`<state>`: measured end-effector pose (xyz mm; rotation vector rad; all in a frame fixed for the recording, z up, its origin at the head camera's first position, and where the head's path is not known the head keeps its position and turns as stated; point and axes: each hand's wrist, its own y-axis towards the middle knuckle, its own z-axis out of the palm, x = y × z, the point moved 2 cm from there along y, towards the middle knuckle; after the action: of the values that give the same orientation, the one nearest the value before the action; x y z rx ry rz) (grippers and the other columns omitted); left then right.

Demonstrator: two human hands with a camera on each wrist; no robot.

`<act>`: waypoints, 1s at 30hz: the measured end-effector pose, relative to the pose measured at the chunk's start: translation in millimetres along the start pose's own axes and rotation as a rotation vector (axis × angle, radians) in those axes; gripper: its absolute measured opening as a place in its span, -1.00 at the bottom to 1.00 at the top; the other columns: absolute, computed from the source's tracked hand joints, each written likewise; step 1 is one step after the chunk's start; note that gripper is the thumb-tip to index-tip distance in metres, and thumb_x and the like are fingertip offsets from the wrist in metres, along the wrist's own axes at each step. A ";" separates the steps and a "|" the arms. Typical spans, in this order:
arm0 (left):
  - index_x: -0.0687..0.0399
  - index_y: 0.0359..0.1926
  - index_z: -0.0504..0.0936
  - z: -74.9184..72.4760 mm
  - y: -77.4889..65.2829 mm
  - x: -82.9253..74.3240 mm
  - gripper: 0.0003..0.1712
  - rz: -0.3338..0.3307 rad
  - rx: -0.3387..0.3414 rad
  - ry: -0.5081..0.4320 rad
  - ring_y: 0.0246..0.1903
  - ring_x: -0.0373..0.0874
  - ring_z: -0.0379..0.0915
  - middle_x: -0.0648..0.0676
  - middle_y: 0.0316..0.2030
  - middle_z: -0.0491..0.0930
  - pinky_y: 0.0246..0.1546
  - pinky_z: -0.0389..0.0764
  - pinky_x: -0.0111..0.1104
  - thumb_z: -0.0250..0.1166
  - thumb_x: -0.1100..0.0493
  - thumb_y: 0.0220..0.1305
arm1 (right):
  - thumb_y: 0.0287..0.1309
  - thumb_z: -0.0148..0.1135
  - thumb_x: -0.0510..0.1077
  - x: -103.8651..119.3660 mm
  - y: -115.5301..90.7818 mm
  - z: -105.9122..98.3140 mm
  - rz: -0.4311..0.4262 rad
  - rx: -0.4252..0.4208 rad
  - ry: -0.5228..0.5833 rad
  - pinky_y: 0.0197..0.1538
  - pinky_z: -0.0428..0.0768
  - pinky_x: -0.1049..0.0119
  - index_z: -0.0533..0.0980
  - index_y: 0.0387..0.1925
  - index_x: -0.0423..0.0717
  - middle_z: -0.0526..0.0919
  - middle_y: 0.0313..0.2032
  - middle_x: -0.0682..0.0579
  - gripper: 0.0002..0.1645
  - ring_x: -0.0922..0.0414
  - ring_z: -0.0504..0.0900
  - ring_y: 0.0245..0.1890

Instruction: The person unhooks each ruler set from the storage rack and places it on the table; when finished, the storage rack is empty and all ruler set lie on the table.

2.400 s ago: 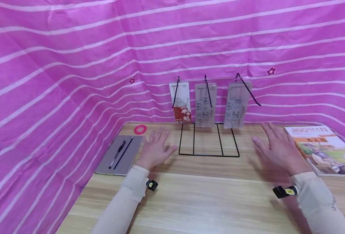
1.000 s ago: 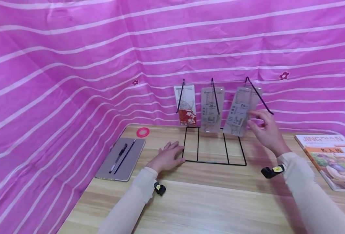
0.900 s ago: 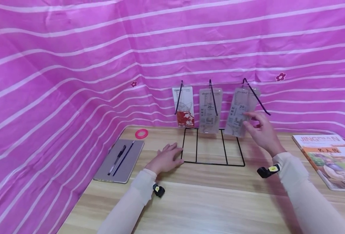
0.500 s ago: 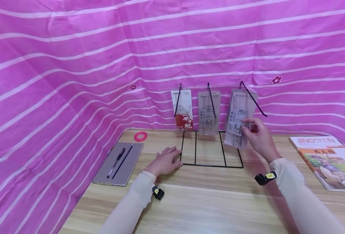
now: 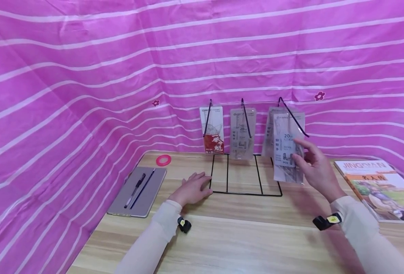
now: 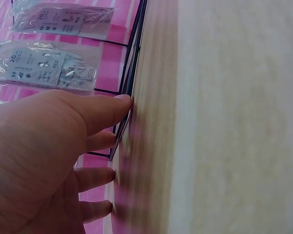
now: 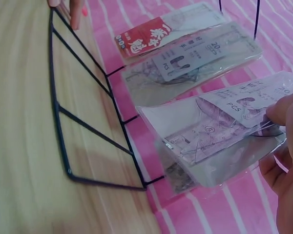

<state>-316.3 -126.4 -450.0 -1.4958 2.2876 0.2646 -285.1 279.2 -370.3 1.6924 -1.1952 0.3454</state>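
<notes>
My right hand (image 5: 319,169) pinches the right edge of a clear ruler set packet (image 5: 282,149) between thumb and fingers. This packet lies along the slanting right hook (image 5: 293,117) of a black wire display rack (image 5: 246,194); whether its hole is still on the hook, I cannot tell. Behind it hangs another similar packet (image 5: 268,145), partly hidden. A ruler set packet (image 5: 242,149) hangs on the middle hook, and a red and white packet (image 5: 213,127) on the left one. My left hand (image 5: 191,189) rests at the rack base's left side, its thumb touching the wire in the left wrist view.
A grey notebook (image 5: 154,194) with a pen (image 5: 135,190) and a pencil (image 5: 143,189) on it lies at the left. Behind it is a pink ring (image 5: 163,160). A magazine (image 5: 380,182) lies at the right. Pink striped cloth (image 5: 222,49) stands behind the table.
My right hand has reached in, taken hold of the front right packet and drawn it forward, away from the one behind. My left hand has moved to the rack's base and stays there.
</notes>
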 end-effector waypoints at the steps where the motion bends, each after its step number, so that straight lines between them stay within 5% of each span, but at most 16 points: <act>1: -0.13 0.56 0.38 0.0 0.4 0.0 -0.28 0.004 -0.001 -0.002 0.64 0.33 -0.05 0.16 0.64 0.17 0.49 -0.10 0.52 0.23 -0.22 0.50 | 0.47 0.22 -0.30 1.8 -3.0 -3.4 0.001 0.002 -0.014 -0.17 0.58 0.72 0.35 0.53 -0.02 0.64 0.16 -0.39 -0.33 0.59 0.59 -0.19; 6: -0.16 0.57 0.36 0.7 0.9 1.7 -0.26 0.003 0.005 0.008 0.64 0.31 -0.07 0.15 0.65 0.14 0.49 -0.10 0.52 0.24 -0.22 0.50 | 0.46 0.23 -0.30 11.2 -21.0 -18.2 -0.016 0.039 -0.055 -0.17 0.59 0.72 0.31 0.56 0.02 0.62 0.19 -0.25 -0.28 0.57 0.61 -0.21; 13: -0.17 0.57 0.36 -1.0 2.4 -0.3 -0.26 0.008 0.000 -0.015 0.65 0.30 -0.09 0.15 0.65 0.13 0.49 -0.13 0.52 0.25 -0.22 0.50 | 0.35 0.27 -0.46 20.4 -53.6 -40.3 -0.075 0.016 -0.086 -0.31 0.61 0.62 0.35 0.53 -0.03 0.52 0.05 0.66 -0.21 0.49 0.66 -0.31; 20: -0.16 0.57 0.37 -2.2 2.9 -0.8 -0.26 0.007 0.011 -0.008 0.65 0.30 -0.08 0.16 0.65 0.13 0.50 -0.14 0.51 0.25 -0.22 0.49 | 0.23 0.29 -0.57 31.8 -82.4 -53.7 -0.104 0.010 -0.085 -0.36 0.56 0.61 0.39 0.49 -0.14 0.61 -0.10 0.56 -0.18 0.45 0.64 -0.38; 30: -0.15 0.57 0.37 -1.8 -0.2 -0.3 -0.28 0.008 0.001 -0.023 0.65 0.30 -0.08 0.17 0.65 0.13 0.50 -0.14 0.52 0.25 -0.20 0.50 | 0.21 0.28 -0.60 37.9 -109.4 -70.5 -0.065 0.000 -0.084 -0.28 0.58 0.68 0.36 0.51 -0.17 0.61 -0.04 0.47 -0.14 0.48 0.65 -0.29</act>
<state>-316.4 -126.9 -448.2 -1.4760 2.2756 0.2808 -155.6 319.4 -372.0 1.7564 -1.1984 0.2368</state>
